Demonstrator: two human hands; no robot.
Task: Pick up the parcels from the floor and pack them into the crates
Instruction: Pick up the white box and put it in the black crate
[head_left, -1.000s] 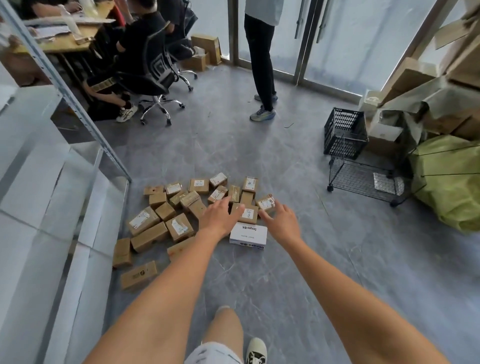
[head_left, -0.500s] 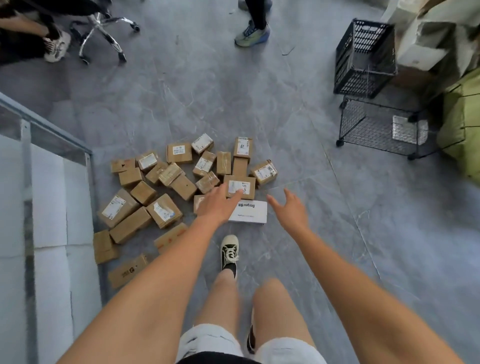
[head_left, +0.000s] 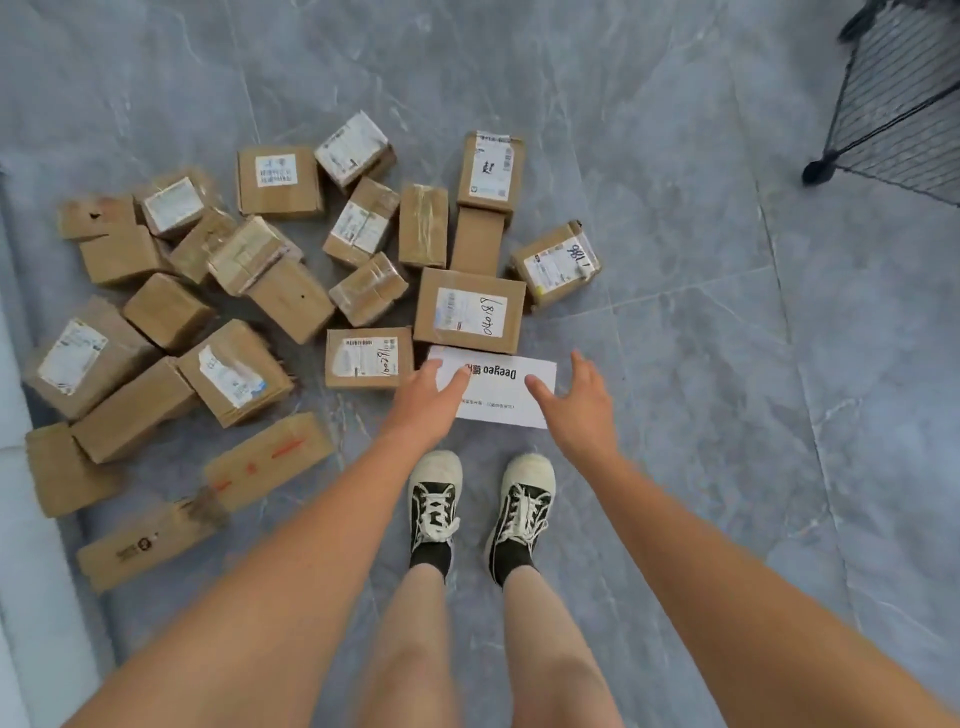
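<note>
Several brown cardboard parcels lie scattered on the grey floor; the nearest big one (head_left: 470, 309) carries a handwritten label. In front of it lies a flat white parcel (head_left: 498, 389) printed "Deegeo". My left hand (head_left: 431, 397) reaches over the white parcel's left end with fingers extended, fingertips over its top. My right hand (head_left: 576, 402) hovers at its right end, fingers spread and relaxed. Neither hand grips anything. A corner of the black wire crate (head_left: 893, 114) shows at the top right.
My two feet in black-and-white sneakers (head_left: 480, 504) stand just behind the white parcel. A long flat carton (head_left: 267, 460) and another (head_left: 145, 545) lie at the lower left. A pale shelf edge (head_left: 21, 545) runs along the left. Bare floor lies to the right.
The view has tilted down and come closer to the pile. Both hands have dropped toward the white parcel and now bracket its two ends. My feet have come together behind it.
</note>
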